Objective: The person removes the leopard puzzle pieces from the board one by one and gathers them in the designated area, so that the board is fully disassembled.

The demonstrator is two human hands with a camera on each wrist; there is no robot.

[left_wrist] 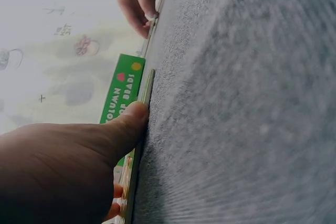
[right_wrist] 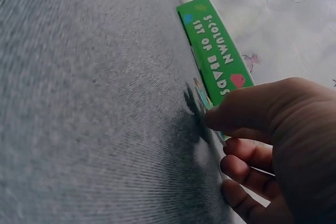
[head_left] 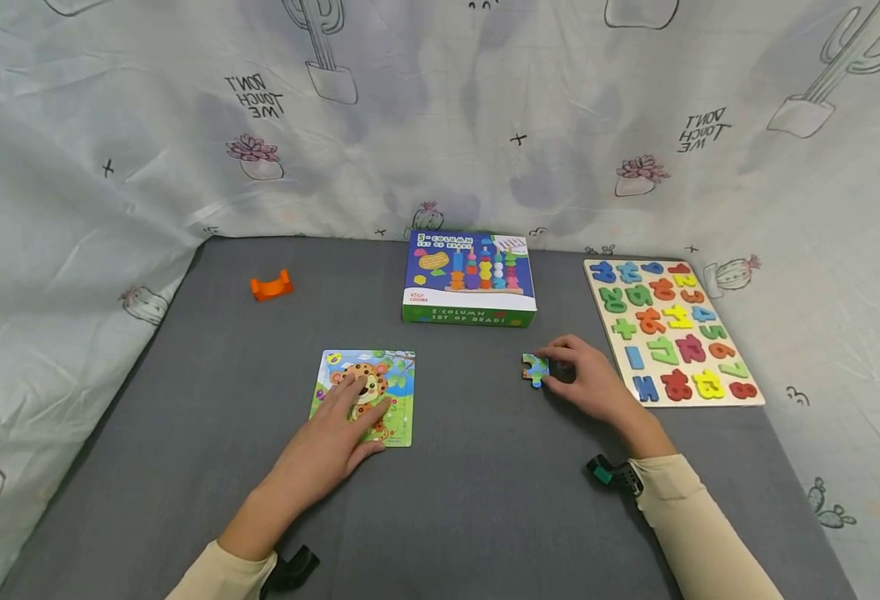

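A small square jigsaw puzzle [head_left: 401, 408] with a cartoon leopard lies left of the middle of the table. My left hand [head_left: 327, 442] rests on it with fingers spread, covering part of the picture. In the left wrist view the thumb [left_wrist: 134, 116] lies on the puzzle's edge. To the right, my right hand [head_left: 586, 379] pinches a blue-green jigsaw piece [head_left: 534, 369] by its right side. In the right wrist view the piece [right_wrist: 201, 92] is tilted, its near edge just over the cloth and partly hidden by the thumb.
A bead-set box [head_left: 470, 279] stands at the back middle. A wooden letter board [head_left: 638, 383] with colourful letters lies at the right, close to my right hand. An orange plastic piece [head_left: 271, 287] sits at the back left. Printed fabric [head_left: 447, 125] hangs behind the grey table [head_left: 470, 517].
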